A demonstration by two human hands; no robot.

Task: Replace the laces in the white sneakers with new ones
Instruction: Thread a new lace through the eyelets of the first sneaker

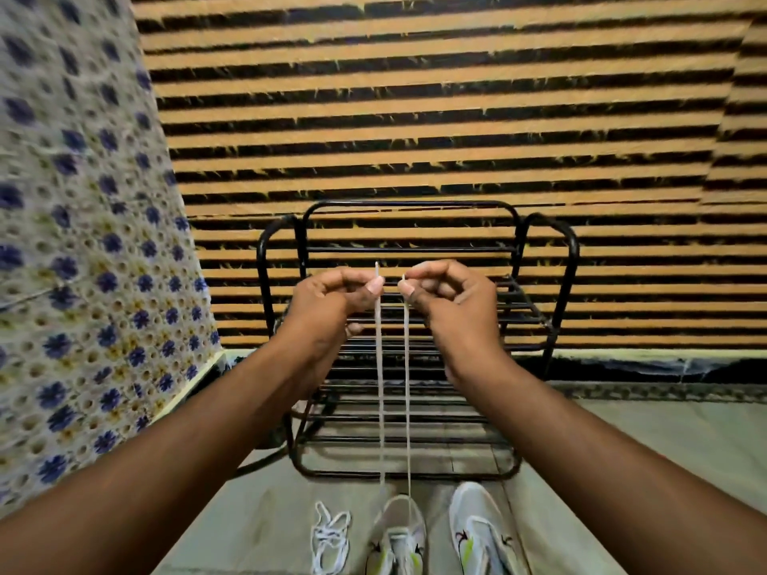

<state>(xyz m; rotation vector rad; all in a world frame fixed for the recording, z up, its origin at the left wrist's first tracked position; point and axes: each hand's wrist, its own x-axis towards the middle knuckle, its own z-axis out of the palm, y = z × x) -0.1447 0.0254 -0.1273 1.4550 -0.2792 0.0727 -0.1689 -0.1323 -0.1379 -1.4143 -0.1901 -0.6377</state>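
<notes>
While both hands are raised in front of the black wire rack (pixel 415 412), each grip pinches one end of the new lace (pixel 380 367): left hand (pixel 332 296) clenched on the left tip between thumb and forefinger, right hand (pixel 448 292) likewise on the right tip. The two strands drop straight below the grips to the left sneaker (pixel 396 537) on the floor, apparently threaded through its lowest eyelets. Right sneaker (pixel 481 533) stands just beside it, unlaced as far as can be seen. A loose white lace (pixel 330 537) lies on the floor left of the shoes.

Judgement: lace is light, limp and flat; it twists easily. Only the stiff tips steer well, so hold close behind the tip for threading. Even the ends before crossing.
</notes>
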